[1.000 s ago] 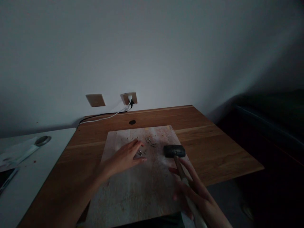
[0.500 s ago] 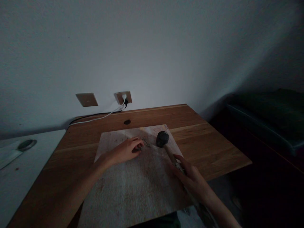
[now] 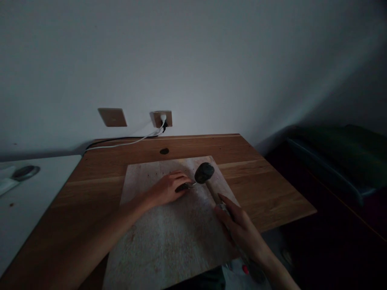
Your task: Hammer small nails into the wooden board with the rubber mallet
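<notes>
We see a mallet [image 3: 204, 173] with a dark, rounded head and a pale handle. It is slanted: the head points to the far side, above the board [image 3: 160, 237], and the handle goes down to the right, inside our right hand [image 3: 238, 225]. The board is flat, pale and stained. Thin metal pieces [image 3: 194, 184], partly hidden, are at our left hand's [image 3: 169, 188] fingertips, near the mallet head.

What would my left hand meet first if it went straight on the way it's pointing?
First, the metal pieces right at your left hand; past them, probably the mallet head, though its height is unclear.
</notes>
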{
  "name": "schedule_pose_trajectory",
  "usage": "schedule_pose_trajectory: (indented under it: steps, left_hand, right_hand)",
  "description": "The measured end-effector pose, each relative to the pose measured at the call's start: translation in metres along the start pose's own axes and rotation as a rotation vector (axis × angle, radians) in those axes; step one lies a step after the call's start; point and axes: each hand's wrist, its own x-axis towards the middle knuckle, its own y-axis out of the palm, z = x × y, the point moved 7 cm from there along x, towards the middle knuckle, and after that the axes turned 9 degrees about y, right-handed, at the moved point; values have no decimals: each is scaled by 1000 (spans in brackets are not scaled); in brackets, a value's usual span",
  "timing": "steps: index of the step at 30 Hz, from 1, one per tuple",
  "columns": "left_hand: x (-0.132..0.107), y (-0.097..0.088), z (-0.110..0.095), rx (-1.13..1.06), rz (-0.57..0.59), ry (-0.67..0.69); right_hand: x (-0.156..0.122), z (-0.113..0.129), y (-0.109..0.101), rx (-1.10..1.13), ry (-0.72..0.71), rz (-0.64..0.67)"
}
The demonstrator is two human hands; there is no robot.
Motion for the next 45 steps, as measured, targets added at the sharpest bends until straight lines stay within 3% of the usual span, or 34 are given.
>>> schedule_pose_trajectory:
  steps: [3, 8, 12, 16, 19, 24, 30, 33, 36, 39, 42, 45]
  left_hand:
    - [-1, -2, -2, 65, 13, 4]
    - [0, 0, -4, 113, 59, 19]
    - [4, -1, -6, 130, 52, 11]
    - [18, -2, -4, 194, 57, -35]
    - [33, 0, -5, 243, 118, -45]
    - [50, 8, -8, 278, 247, -126]
    - [54, 10, -13, 260, 233, -201]
    - [57, 16, -25, 277, 309, -70]
    - [59, 24, -47, 323, 367, 156]
    - [59, 29, -60, 364, 368, 231]
    - [61, 33, -55, 359, 390, 237]
    - [73, 28, -25, 213, 317, 132]
  right_hand:
    - [-3, -4, 8, 14, 64, 82]
    - [-18, -6, -5, 72, 85, -45]
    - [-22, -10, -5, -6, 65, -18]
    - [-20, -14, -9, -50, 3, -66]
    - [-19, -12, -14, -31, -21, -123]
    - [-12, -10, -18, -64, 10, -94]
    - [-6, -17, -24, -106, -7, -116]
    - [-6, -16, -26, -114, -25, -129]
    - [-5, -19, -23, -138, 67, -28]
    - [-3, -21, -23, -151, 120, 33]
    - [0, -19, -30, -129, 41, -60]
    - [1, -26, -34, -67, 23, -128]
